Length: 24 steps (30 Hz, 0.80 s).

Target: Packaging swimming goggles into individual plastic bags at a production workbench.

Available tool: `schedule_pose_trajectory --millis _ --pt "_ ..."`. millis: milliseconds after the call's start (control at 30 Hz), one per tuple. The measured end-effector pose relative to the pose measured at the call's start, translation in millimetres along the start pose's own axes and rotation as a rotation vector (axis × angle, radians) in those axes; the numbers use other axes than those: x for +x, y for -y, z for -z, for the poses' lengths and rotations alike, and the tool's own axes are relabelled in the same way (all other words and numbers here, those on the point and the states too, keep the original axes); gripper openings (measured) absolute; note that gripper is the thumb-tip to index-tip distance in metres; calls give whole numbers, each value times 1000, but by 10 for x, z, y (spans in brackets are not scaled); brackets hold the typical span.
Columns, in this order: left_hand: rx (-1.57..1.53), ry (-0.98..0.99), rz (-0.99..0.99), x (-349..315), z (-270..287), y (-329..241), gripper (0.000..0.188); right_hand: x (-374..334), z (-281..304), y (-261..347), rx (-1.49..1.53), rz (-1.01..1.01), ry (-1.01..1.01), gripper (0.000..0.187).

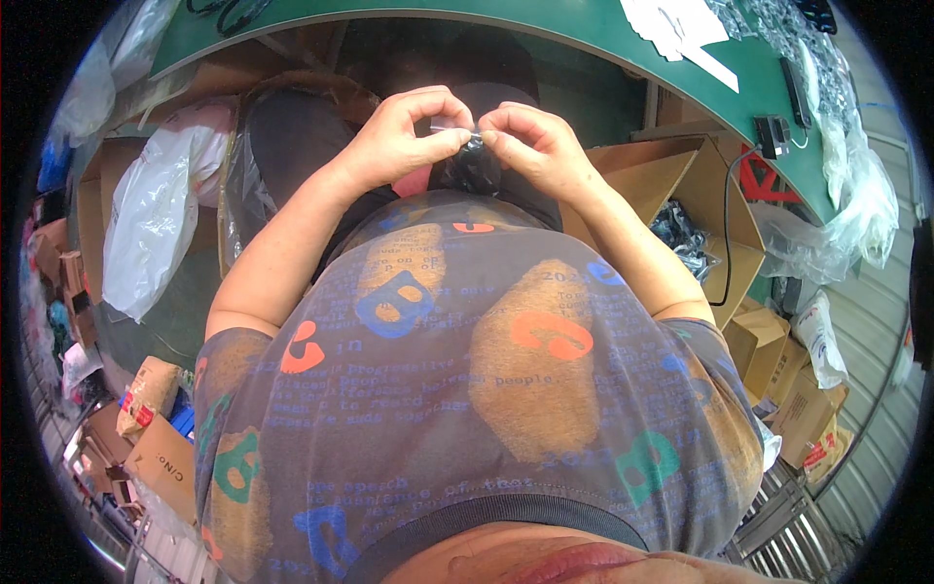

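Note:
My left hand (418, 136) and my right hand (535, 146) meet above my lap, fingertips close together. Each pinches thumb against forefinger on the upper edge of a small clear plastic bag (474, 167). Something dark and shiny shows below the pinch, and it looks like black contents inside the bag; its kind is too unclear to name. The bag hangs upright between the hands, just short of the table edge. Part of its top is covered by my fingers.
Ahead curves a green table (730, 107) with white papers (676, 34) and a small black device (773, 136), its cable hanging down. An open cardboard box (662, 180) at right holds dark bagged items (681, 234). White plastic bags (161, 214) lie over a box at left.

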<state>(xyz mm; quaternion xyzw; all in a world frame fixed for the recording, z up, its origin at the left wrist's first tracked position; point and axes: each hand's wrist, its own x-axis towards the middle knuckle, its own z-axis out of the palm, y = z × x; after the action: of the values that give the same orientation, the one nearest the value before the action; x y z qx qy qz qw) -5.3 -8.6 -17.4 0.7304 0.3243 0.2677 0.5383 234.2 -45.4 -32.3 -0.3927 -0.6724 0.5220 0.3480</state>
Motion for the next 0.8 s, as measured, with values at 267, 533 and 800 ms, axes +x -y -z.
schedule_pose_trajectory --millis 267,533,800 --pt "36 22 22 32 0 -36 10 2 -14 64 -60 3 -24 14" --pt "238 39 -71 54 29 -34 12 19 -16 96 -142 35 -42 15" --pt "121 79 28 92 111 -121 17 28 79 99 -163 23 -46 17"
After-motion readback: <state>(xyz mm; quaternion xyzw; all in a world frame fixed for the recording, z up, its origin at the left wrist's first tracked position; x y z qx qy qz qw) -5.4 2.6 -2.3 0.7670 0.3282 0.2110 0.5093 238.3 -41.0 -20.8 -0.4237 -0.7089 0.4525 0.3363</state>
